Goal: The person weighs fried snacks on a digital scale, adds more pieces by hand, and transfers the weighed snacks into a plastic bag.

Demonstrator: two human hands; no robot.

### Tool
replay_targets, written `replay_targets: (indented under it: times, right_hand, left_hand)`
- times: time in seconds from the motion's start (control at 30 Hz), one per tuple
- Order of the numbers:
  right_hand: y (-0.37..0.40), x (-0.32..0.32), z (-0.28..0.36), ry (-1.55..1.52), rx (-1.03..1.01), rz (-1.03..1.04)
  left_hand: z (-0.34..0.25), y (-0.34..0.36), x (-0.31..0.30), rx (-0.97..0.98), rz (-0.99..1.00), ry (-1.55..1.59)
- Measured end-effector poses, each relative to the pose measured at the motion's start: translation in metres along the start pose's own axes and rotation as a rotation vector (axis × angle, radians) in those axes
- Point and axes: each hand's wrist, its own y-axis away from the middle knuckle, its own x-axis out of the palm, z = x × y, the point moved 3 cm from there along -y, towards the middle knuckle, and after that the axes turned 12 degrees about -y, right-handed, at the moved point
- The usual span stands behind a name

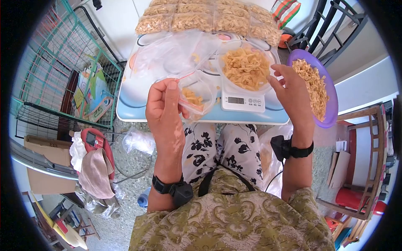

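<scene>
My left hand (pixel 164 108) is closed on the edge of a clear plastic bag (pixel 206 88), whose mouth is spread. A few pale yellow dried strips (pixel 192 98) lie inside the bag, and a thin red line runs along its rim. My right hand (pixel 292 90) is at the right rim of a clear bowl (pixel 221 70), thumb and fingertips apart. A heap of dried strips (pixel 246 67) fills that bowl, which rests on a white digital kitchen scale (pixel 243 103). The scale's display is too small to read.
Filled bags of strips (pixel 192 21) line the table's back. Loose clear bags (pixel 167 52) lie on the table (pixel 138 112) at left. On the right is a purple basin (pixel 331 94) with more strips. A green wire rack (pixel 63 54) stands to the left.
</scene>
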Motion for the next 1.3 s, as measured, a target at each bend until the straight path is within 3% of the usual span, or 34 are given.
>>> replay_targets:
  times: [0.27,0.33,0.53,0.77,0.93,1.13,1.3]
  right_hand:
    - [-0.012,0.004,0.006,0.124,-0.032,0.039]
    - [-0.018,0.012,0.006,0.132,-0.324,-0.009]
    - [-0.043,0.036,0.001,0.107,-0.461,0.178]
    - [-0.058,0.057,-0.008,0.107,-0.342,0.285]
    - [-0.058,0.050,-0.003,0.083,-0.233,0.274]
    - [-0.048,0.028,0.013,0.047,-0.209,0.130]
    - [-0.039,0.030,0.015,0.020,-0.188,0.141]
  left_hand:
    - [0.001,0.001,0.000,0.000,-0.017,-0.014]
    - [0.003,0.001,-0.002,0.001,0.028,-0.024]
    - [0.002,0.000,-0.004,0.016,0.018,-0.023]
    - [0.005,-0.001,-0.005,0.004,0.009,-0.033]
    - [0.004,-0.001,-0.003,-0.006,-0.010,-0.025]
    - [0.004,-0.001,-0.005,0.011,0.026,-0.023]
    - [0.006,0.000,-0.003,0.001,0.032,-0.019]
